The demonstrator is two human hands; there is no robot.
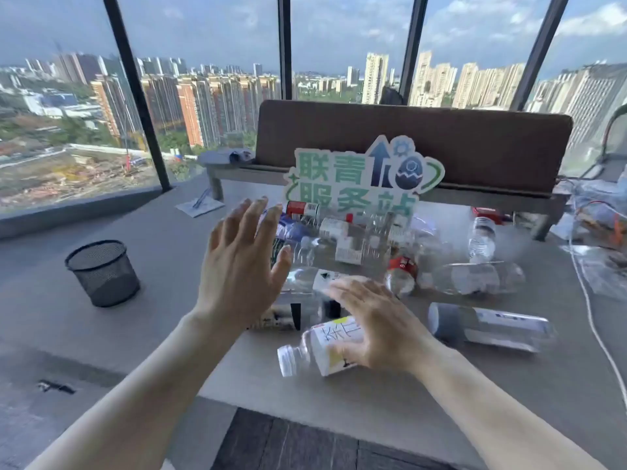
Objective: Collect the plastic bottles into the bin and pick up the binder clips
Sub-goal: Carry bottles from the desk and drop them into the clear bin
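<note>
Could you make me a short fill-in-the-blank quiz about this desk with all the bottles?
1. The black mesh bin stands to the ____ of the pile of plastic bottles.
2. The right hand rests on a bottle with a ____ cap.
3. The left hand hovers with its fingers ____.
4. The green and white sign stands ____ the bottles.

Missing words: left; white; spread open; behind

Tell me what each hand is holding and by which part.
Nothing is gripped. The left hand hovers open over the bottle pile; the right hand rests spread on the label of the white-labelled bottle.
</note>
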